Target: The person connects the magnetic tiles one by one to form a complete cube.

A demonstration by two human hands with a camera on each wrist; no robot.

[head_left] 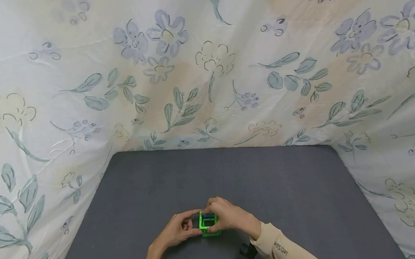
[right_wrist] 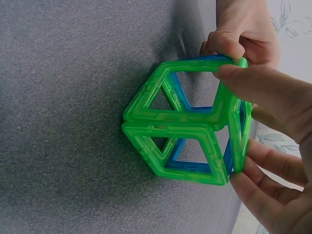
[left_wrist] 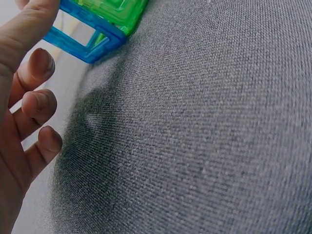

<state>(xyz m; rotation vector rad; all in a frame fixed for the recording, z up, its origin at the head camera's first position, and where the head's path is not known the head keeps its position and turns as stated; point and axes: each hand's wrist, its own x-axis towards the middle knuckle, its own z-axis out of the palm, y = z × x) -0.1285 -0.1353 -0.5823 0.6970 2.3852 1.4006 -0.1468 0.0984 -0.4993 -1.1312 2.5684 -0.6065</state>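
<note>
- While the tile cube [head_left: 208,224] sits on the grey mat [head_left: 292,188] near its front edge, it is pinched by the right hand [head_left: 226,216] and the left hand [head_left: 178,229].
- Risk: panels could be popped apart if squeezed unevenly.
- Floral sheet [head_left: 201,63] is hung around the mat; nothing is seen blocking.

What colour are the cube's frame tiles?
The cube has mostly green tiles with some blue; the right wrist view shows it best.

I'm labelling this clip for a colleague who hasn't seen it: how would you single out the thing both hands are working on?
On the grey mat walled in by flowered sheets, look near its front edge, where the left hand and right hand meet. Between them stands a cube of magnetic tiles, open square frames in translucent green and blue, the only bright thing there.
</note>
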